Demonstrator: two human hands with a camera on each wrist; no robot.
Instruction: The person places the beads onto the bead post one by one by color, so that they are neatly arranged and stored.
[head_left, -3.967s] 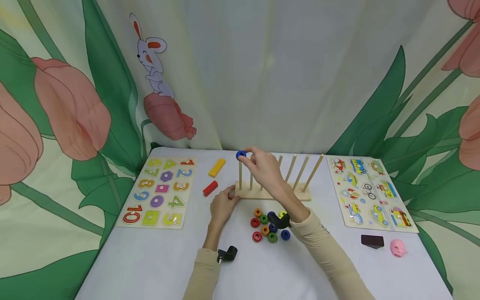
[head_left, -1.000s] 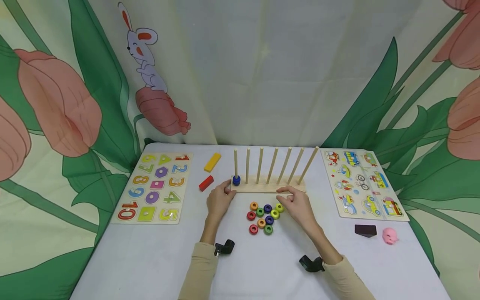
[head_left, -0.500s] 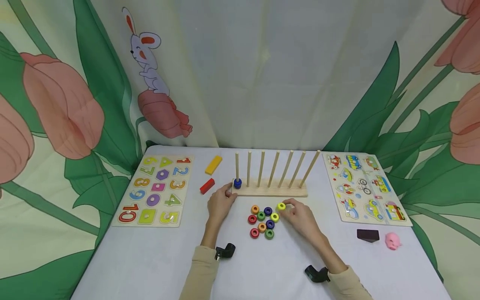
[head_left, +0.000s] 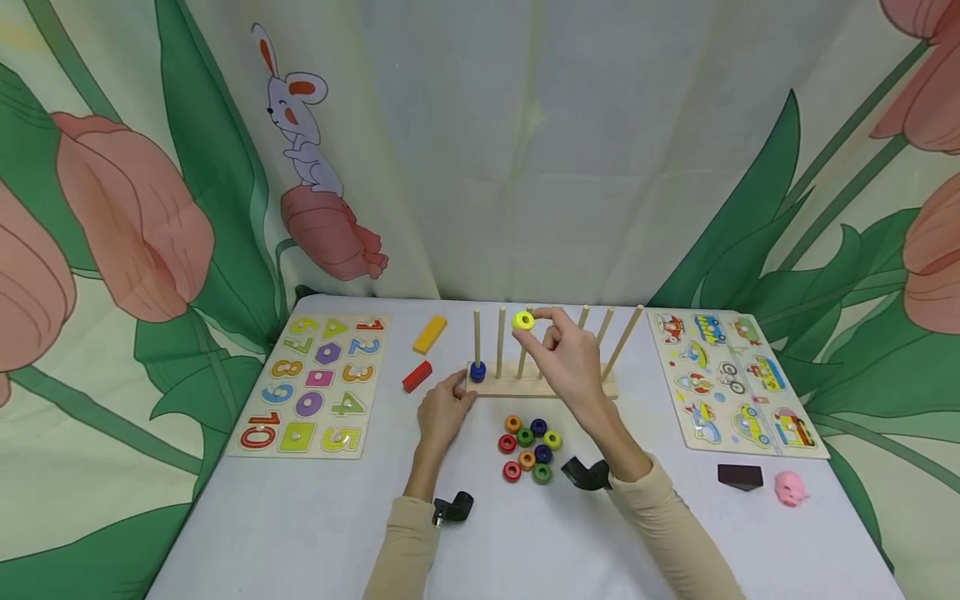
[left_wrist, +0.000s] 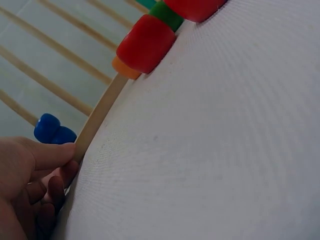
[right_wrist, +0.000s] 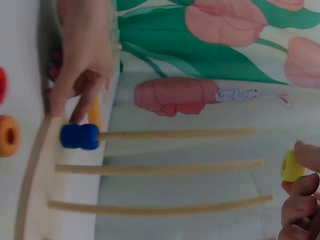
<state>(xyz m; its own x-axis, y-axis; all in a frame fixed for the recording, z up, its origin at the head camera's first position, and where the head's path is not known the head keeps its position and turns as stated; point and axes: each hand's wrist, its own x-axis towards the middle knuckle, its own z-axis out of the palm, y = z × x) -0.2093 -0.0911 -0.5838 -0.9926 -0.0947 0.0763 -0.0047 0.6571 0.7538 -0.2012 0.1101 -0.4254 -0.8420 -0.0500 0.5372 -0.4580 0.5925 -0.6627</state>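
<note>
My right hand (head_left: 570, 358) pinches a yellow ring bead (head_left: 522, 327) between thumb and fingers, up level with the tips of the pegs. In the right wrist view the yellow bead (right_wrist: 295, 169) is off to the side of the peg ends. Below it stands a wooden peg rack (head_left: 498, 387) with a row of upright pegs. Two blue beads (right_wrist: 80, 136) are stacked at the foot of the leftmost peg. My left hand (head_left: 442, 412) grips the rack's left end, thumb (left_wrist: 57, 154) on the front edge. The right hand hides part of the middle pegs.
Several loose ring beads, such as a red one (head_left: 512, 472) and a yellow one (head_left: 552, 444), lie in front of the rack. A number board (head_left: 309, 385) is left, a vehicle puzzle board (head_left: 731, 379) right. Red (head_left: 417, 377), yellow (head_left: 430, 334) and dark (head_left: 740, 477) blocks and a pink pig head (head_left: 791, 489) lie around.
The right hand let go of a blue bead on the leftmost peg, took a yellow bead from the pile, and raised it leftward to peg-top height. The left hand stays on the rack's end.
</note>
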